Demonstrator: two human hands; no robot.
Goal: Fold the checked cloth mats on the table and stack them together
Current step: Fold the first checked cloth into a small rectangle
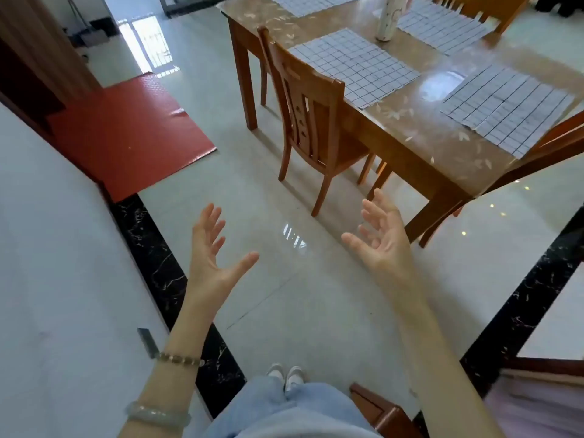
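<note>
Several grey checked cloth mats lie flat and unfolded on the brown glossy table (407,128): one near the left edge (354,66), one at the near right (505,105), one at the far right (442,25) and one at the far end (311,3). My left hand (210,251) and my right hand (380,240) are raised over the floor, palms facing each other, fingers spread and holding nothing. Both hands are well short of the table.
A wooden chair (311,121) is pushed in at the table's left side, another chair (550,143) stands at the near right. A white patterned cup (390,17) stands on the table between the mats. A red floor mat (129,128) lies to the left.
</note>
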